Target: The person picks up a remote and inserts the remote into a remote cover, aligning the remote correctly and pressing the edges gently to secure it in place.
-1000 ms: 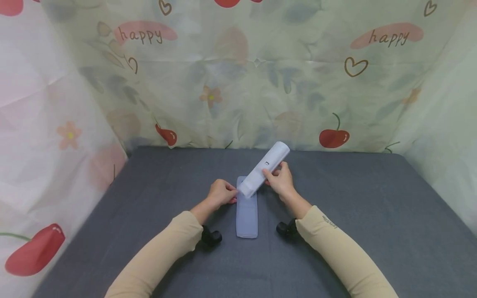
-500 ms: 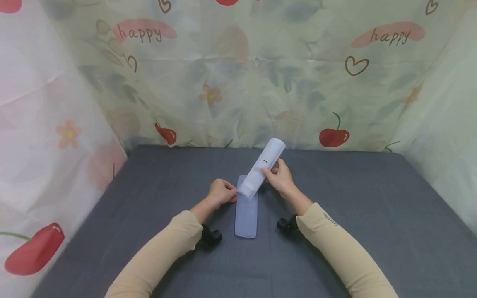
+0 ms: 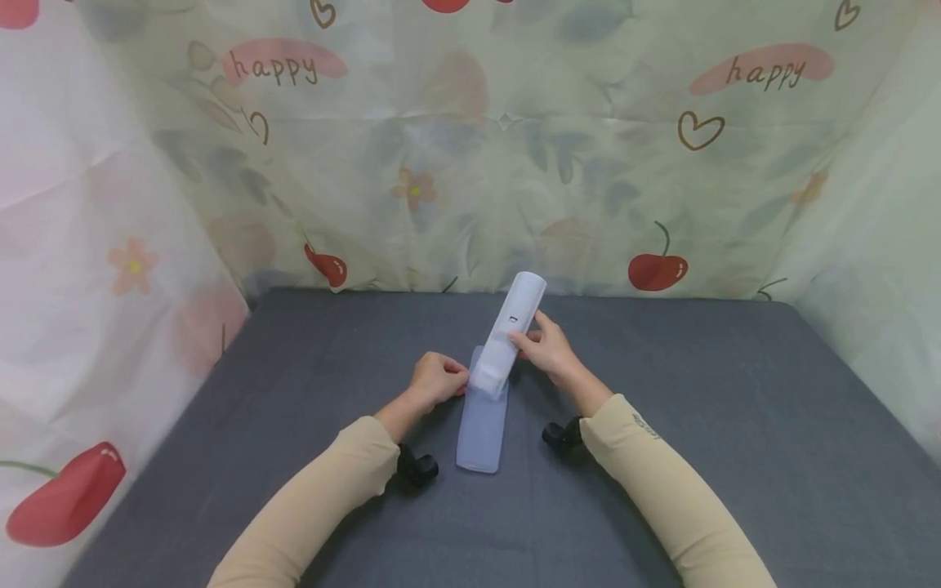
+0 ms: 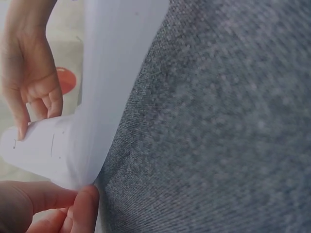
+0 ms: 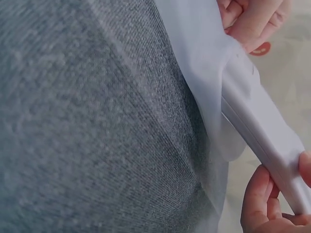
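A white remote control [image 3: 515, 322] tilts up and away over the grey table [image 3: 698, 425]. My right hand [image 3: 542, 343] grips the remote's middle from the right. The remote's lower end sits in the mouth of a translucent pale-blue sleeve [image 3: 481, 429] that lies flat on the table. My left hand [image 3: 444, 380] pinches the left edge of that mouth. In the left wrist view the left hand's finger and thumb [image 4: 73, 208] nip the sleeve [image 4: 116, 73] just below the remote [image 4: 41, 145]. The right wrist view shows the remote [image 5: 262, 131] entering the sleeve [image 5: 199, 63].
Curtains printed with cherries, flowers and "happy" [image 3: 470, 147] enclose the table at the back and on both sides. Black wrist cameras [image 3: 417, 467] [image 3: 560, 435] hang under both beige sleeves. Grey cloth stretches to either side of the hands.
The right hand has swung the remote's far end leftward, so it now stands steeper and more in line with the sleeve. The sleeve's near end has shifted slightly left.
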Demonstrator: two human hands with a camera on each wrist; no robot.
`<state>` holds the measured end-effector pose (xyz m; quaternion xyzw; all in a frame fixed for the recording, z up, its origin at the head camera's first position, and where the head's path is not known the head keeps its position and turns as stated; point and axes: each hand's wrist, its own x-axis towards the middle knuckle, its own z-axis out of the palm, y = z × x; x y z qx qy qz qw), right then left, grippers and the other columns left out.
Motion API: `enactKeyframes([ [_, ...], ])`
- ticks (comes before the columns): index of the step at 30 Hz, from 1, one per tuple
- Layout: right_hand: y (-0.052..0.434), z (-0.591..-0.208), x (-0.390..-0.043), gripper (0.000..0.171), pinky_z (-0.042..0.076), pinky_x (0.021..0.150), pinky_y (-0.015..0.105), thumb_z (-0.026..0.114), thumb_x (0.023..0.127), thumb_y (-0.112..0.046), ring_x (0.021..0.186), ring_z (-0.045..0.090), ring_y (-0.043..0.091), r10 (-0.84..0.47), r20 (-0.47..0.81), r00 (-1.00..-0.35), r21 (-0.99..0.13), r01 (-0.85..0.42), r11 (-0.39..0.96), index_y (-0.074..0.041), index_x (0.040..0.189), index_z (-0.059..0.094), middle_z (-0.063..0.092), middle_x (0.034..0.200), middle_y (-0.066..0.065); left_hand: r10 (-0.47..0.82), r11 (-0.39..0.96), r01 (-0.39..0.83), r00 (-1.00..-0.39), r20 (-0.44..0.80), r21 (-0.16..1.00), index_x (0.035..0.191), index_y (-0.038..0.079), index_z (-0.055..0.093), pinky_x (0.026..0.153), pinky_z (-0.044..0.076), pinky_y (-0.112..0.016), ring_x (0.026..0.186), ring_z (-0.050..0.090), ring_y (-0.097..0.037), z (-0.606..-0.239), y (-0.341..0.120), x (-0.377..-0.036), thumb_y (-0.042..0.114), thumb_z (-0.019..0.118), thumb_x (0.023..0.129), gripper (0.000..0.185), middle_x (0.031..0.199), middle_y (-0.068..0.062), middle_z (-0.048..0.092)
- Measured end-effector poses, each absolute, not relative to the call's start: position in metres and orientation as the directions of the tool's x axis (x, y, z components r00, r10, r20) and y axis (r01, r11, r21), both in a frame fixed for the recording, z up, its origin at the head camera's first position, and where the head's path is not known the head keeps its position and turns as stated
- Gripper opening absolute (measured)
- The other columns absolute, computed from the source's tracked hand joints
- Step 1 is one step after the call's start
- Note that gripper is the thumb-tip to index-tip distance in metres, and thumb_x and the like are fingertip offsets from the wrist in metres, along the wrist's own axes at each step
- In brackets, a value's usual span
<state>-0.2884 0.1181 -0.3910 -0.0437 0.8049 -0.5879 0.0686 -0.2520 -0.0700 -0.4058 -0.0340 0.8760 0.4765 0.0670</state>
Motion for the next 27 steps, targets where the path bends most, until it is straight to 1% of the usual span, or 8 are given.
enactKeyframes([
  [8, 0.1179, -0.3911, -0.2897, 0.064, 0.047, 0.097, 0.046, 0.05, 0.096, -0.009, 0.121, 0.051, 0.04, -0.199, -0.089, -0.976, -0.963, 0.033, 0.268, -0.007, 0.15, 0.015, 0.045, 0.135, 0.031, 0.019, 0.521, -0.109, -0.99, -0.139, 0.847, 0.09, -0.003, 0.072, 0.061, 0.054, -0.023, 0.066, 0.067, -0.011, -0.4022, -0.0699, -0.2513, 0.008, 0.061, 0.087, 0.016, 0.087, -0.017, 0.071],
  [14, 0.1168, -0.3926, -0.2899, 0.063, 0.047, 0.097, 0.045, 0.051, 0.096, -0.01, 0.119, 0.052, 0.038, -0.205, -0.093, -0.974, -0.959, 0.033, 0.281, -0.007, 0.149, 0.017, 0.047, 0.134, 0.03, 0.02, 0.53, -0.112, -0.989, -0.145, 0.841, 0.09, -0.002, 0.072, 0.061, 0.054, -0.023, 0.066, 0.067, -0.011, -0.4035, -0.0694, -0.2524, 0.008, 0.06, 0.086, 0.016, 0.088, -0.016, 0.071],
  [21, 0.114, -0.3932, -0.2871, 0.061, 0.049, 0.094, 0.044, 0.052, 0.095, -0.008, 0.115, 0.055, 0.039, -0.17, -0.052, -0.984, -0.959, 0.002, 0.282, -0.002, 0.147, 0.021, 0.051, 0.128, 0.033, 0.053, 0.493, -0.147, -0.979, -0.199, 0.857, 0.096, -0.004, 0.071, 0.067, 0.055, -0.025, 0.07, 0.065, -0.011, -0.4058, -0.0691, -0.2553, 0.008, 0.059, 0.088, 0.018, 0.095, -0.018, 0.069],
  [24, 0.1135, -0.3929, -0.2867, 0.063, 0.048, 0.095, 0.045, 0.052, 0.095, -0.009, 0.116, 0.054, 0.04, -0.159, -0.061, -0.985, -0.959, 0.014, 0.283, -0.002, 0.147, 0.018, 0.05, 0.129, 0.033, 0.065, 0.464, -0.172, -0.972, -0.227, 0.869, 0.101, -0.004, 0.069, 0.07, 0.056, -0.025, 0.074, 0.065, -0.012, -0.4063, -0.0674, -0.257, 0.013, 0.058, 0.089, 0.024, 0.1, -0.018, 0.069],
  [27, 0.1131, -0.3924, -0.2868, 0.064, 0.047, 0.096, 0.045, 0.052, 0.095, -0.011, 0.117, 0.054, 0.04, -0.16, -0.071, -0.985, -0.959, 0.023, 0.283, -0.003, 0.148, 0.017, 0.05, 0.13, 0.032, 0.087, 0.452, -0.181, -0.965, -0.245, 0.873, 0.108, -0.005, 0.066, 0.073, 0.056, -0.028, 0.081, 0.067, -0.018, -0.4055, -0.0653, -0.2585, 0.021, 0.063, 0.088, 0.033, 0.105, -0.018, 0.067],
])
